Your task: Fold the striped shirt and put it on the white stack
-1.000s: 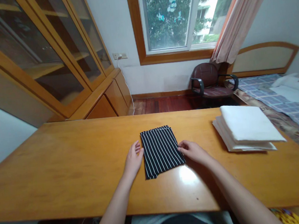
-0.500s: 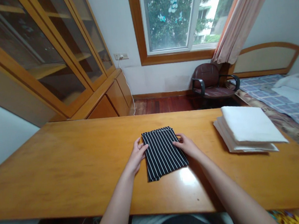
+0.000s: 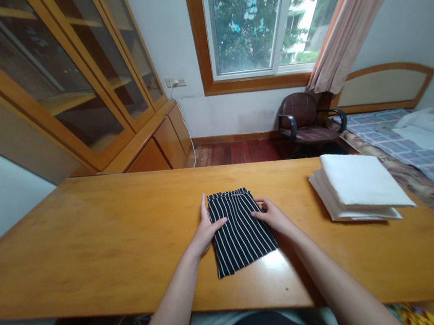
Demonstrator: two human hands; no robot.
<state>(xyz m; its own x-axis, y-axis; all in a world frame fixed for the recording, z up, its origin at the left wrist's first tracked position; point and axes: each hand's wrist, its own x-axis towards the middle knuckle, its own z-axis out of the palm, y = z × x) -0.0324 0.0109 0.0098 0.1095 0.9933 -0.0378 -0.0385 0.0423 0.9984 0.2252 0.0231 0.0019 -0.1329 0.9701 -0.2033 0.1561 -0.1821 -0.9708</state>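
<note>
Between my hands is a folded black cloth with white stripes (image 3: 242, 237), just over the middle of the wooden table. My left hand (image 3: 207, 229) grips its left edge, thumb lying across the top and the other fingers along the side and partly hidden. On the right edge, my right hand (image 3: 273, 216) pinches the cloth with the thumb on top and fingers curled beneath. The fabric wrinkles slightly near its far end. Whether its near edge rests on the table I cannot tell.
A stack of folded white sheets or bags (image 3: 362, 183) lies on the right of the wooden table (image 3: 93, 242). Beyond the table are a brown office chair (image 3: 305, 119), a bed (image 3: 420, 141) and a glass-fronted cabinet (image 3: 89, 93).
The striped cloth has shifted slightly toward me and its surface has wrinkled. My left thumb has slid further over it, and my left fingers have straightened along its side.
</note>
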